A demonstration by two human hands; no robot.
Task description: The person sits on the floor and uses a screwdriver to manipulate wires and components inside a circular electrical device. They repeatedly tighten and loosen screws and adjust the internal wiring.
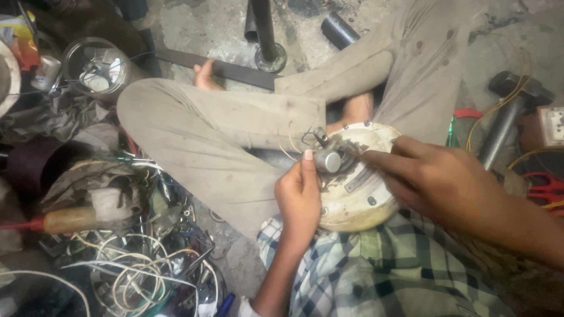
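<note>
**Fan motor on lap, both hands at the hub**

Cream motor housing rests on the person's lap, braced against the crossed legs. Left hand grips its near edge, thumb by the metal shaft, steadying it. Right hand, fingers pinched narrow, works at the hub wires.

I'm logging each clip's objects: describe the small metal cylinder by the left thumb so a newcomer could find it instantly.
Start at the round cream motor housing resting in the seated person's lap at the centre of the view. On its upper left face, just right of the left hand, sits the short cylinder. Unlike the thin wires beside it, it is stubby, with a shiny grey end.
</note>
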